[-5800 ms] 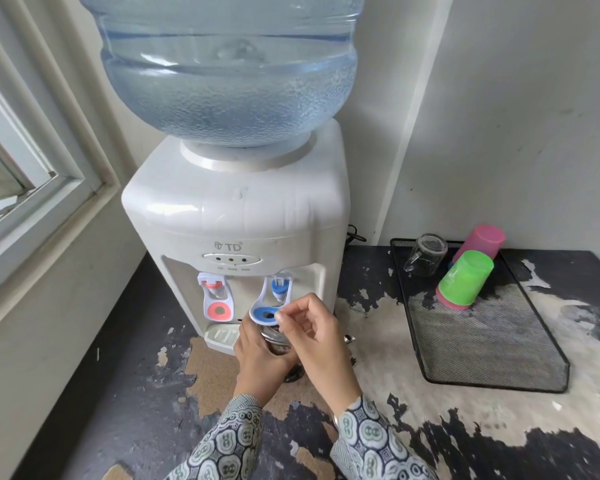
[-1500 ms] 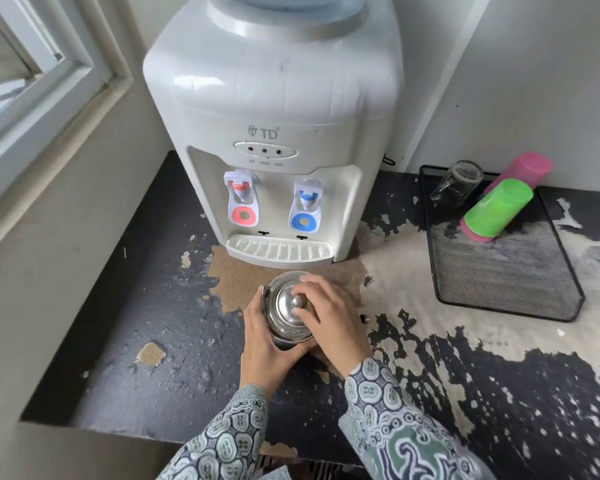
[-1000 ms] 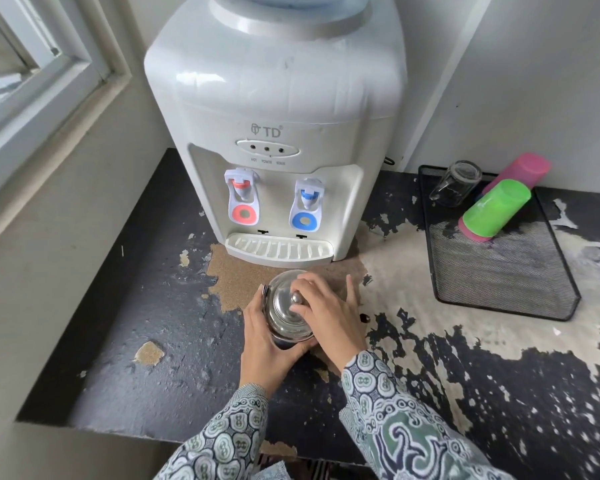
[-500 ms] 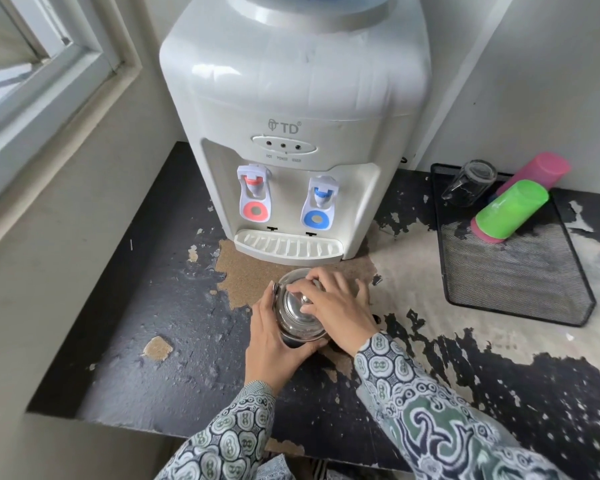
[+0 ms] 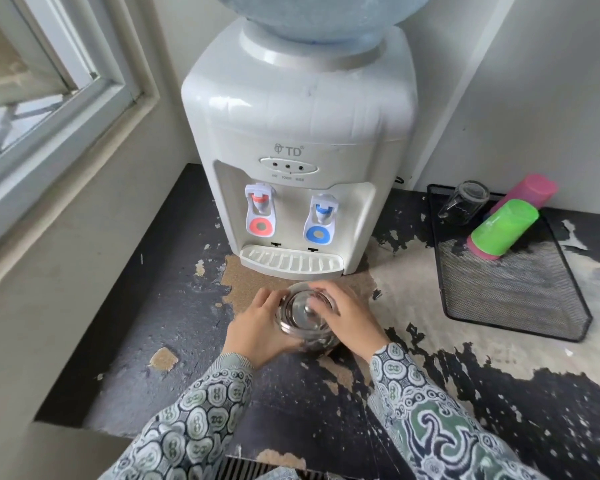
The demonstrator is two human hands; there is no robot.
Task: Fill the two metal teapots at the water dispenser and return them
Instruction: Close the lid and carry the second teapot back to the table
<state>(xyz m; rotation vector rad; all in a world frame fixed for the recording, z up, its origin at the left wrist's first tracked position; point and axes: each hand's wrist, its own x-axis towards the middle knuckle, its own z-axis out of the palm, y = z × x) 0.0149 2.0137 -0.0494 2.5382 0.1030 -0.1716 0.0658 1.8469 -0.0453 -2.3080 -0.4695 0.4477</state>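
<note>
Teapot [image 5: 303, 315] after filling, seen from the head camera. The metal pot stands on the worn desk [image 5: 174, 327] just in front of the drip tray [image 5: 291, 263] of the water dispenser [image 5: 297, 133], no longer under the blue tap [image 5: 321, 220] where it was held several seconds ago. Its lid [image 5: 300, 311] is now seated on the rim. The left hand [image 5: 257, 329] curls round the pot's left side and holds it; the right hand [image 5: 347, 318] reaches over from the right, its fingers [image 5: 321, 301] bent down over the lid at the knob — a closed grip on the pot from both sides. Over the last second and a half the pot has stayed on the same spot, while the right hand has settled lower over the lid.

Reading for the task: the filling of this pot appears finished and the pot closed, so the step in hand is most likely the lift and carry back. A second teapot is not in view; whether it is filled cannot be told.

Background: a black mesh tray [image 5: 513, 299] to the right, well apart from the pot, carries a glass [image 5: 465, 202], a green cup [image 5: 503, 226] and a pink cup [image 5: 530, 190] — all untouched.
</note>
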